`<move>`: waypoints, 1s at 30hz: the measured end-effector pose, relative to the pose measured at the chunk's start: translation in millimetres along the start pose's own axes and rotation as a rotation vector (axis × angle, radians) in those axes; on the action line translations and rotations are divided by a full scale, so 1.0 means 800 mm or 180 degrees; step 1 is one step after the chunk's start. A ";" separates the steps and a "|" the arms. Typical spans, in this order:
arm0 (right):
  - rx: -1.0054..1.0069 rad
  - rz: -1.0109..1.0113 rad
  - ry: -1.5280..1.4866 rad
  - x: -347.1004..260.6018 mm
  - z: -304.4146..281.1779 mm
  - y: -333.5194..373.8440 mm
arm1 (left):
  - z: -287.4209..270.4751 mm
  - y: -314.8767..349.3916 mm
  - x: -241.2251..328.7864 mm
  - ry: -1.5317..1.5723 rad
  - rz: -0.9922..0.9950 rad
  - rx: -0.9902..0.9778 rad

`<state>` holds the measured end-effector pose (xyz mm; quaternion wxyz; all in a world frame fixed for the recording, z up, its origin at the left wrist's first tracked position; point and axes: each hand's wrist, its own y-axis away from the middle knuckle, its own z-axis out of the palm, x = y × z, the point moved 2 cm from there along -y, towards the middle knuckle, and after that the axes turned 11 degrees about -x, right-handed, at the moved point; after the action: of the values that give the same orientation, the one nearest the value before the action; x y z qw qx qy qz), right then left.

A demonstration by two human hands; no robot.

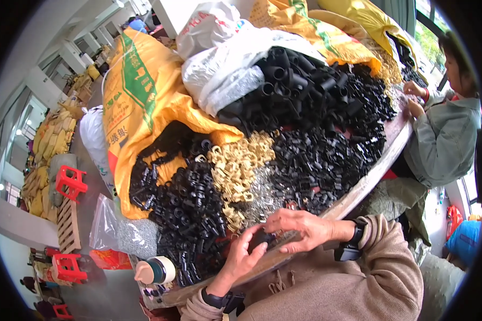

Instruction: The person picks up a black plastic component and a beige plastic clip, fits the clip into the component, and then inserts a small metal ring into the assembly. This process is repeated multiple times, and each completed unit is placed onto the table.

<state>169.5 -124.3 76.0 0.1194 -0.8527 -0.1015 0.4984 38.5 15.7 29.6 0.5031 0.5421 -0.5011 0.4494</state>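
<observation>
Close to the table's near edge, my left hand point(242, 258) is closed around a dark, rounded black plastic part point(258, 239), gripping it between thumb and fingers. My right hand point(304, 230) is just right of it, fingers bent, with thumb and forefinger apart. Its fingertips come up to the part; whether they touch it is unclear. Just beyond my hands lie small clear or silvery pieces point(262, 195) and a heap of cream-coloured plastic clips point(235, 166). Black ring-like fittings point(190, 214) are piled to the left, and small black pieces point(318, 166) to the right.
Large black tubes point(300, 80) spill from a white sack point(233, 64) at the back. An orange sack point(139, 101) stands left. A cup with a lid point(158, 270) sits at the table's left corner. Another person point(439, 128) works at the right. Red stools point(70, 183) stand on the floor.
</observation>
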 end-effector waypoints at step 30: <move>-0.2776 -0.3027 0.5443 0.011 -0.016 0.013 | -0.176 -0.069 0.097 -0.0529 -0.0064 -0.1705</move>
<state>185.3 -132.9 71.5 0.0179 -0.7609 -0.4753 -0.4414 103.0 148.4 113.6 0.5900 0.4298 -0.6361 0.2499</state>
